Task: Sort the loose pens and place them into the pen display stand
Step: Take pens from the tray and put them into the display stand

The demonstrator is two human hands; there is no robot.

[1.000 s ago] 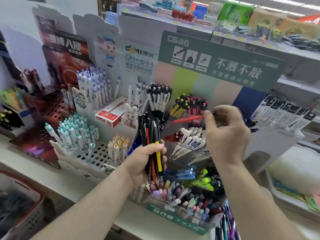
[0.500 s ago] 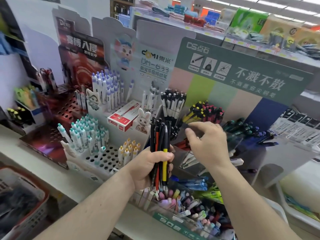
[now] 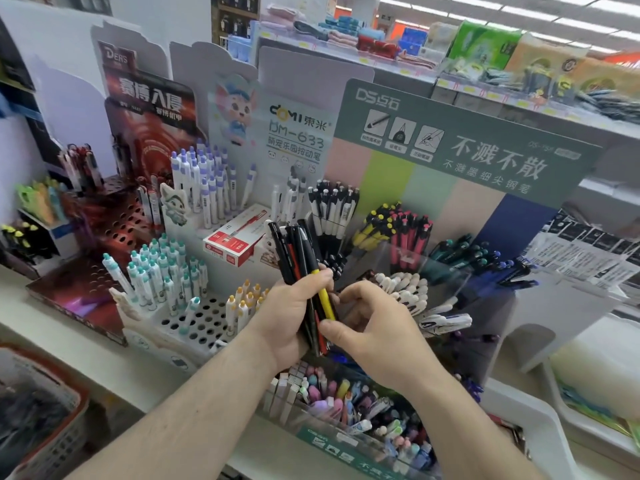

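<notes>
My left hand (image 3: 291,313) grips a bundle of loose pens (image 3: 298,251), mostly black with one red and one yellow-barrelled pen (image 3: 325,301), held upright in front of the green pen display stand (image 3: 460,140). My right hand (image 3: 374,323) has come up against the bundle and pinches the lower end of the yellow pen between thumb and fingers. Behind the hands, the stand's clear compartments hold yellow pens (image 3: 375,225), red pens (image 3: 408,233), teal pens (image 3: 460,251), blue pens (image 3: 509,271) and white pens (image 3: 405,289).
A white perforated stand (image 3: 194,320) with teal-capped pens (image 3: 156,271) sits to the left, with a red pen box (image 3: 235,237) behind it. A clear tray of pastel pens (image 3: 349,410) lies below my hands. A red basket (image 3: 38,410) stands at lower left.
My right hand put the red pen into the stand's compartment, came back empty to the bundle, and now pinches the yellow pen. The left hand with the bundle stayed roughly in place.
</notes>
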